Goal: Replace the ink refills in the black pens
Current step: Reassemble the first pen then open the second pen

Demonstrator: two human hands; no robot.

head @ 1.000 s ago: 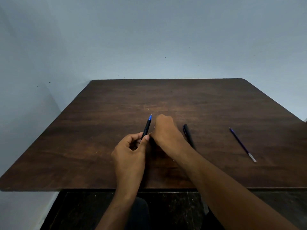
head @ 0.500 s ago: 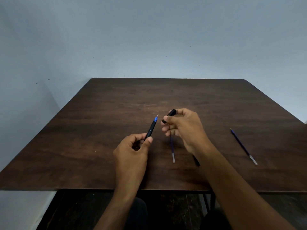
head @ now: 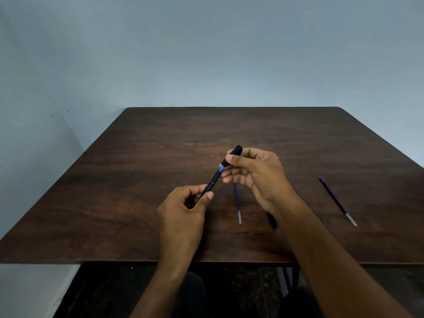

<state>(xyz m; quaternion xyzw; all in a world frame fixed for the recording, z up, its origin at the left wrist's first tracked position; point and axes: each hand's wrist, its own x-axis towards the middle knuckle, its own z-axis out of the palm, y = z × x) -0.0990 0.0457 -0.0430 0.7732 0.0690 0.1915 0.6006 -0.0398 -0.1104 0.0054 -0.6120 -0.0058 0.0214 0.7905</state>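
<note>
Here, left hand pinching pen, raised

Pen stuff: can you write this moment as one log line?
left hand: holds pen barrel | right hand: brings cap to blue tip | table: two refills

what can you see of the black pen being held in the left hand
The black pen is a slim matte barrel, plastic by the look, with a thin ring near its upper part and a blue tip section showing. It is held off the table, slanting up and to the right. The left hand pinches its lower end. The right hand holds a black cap right at the blue tip.
</note>
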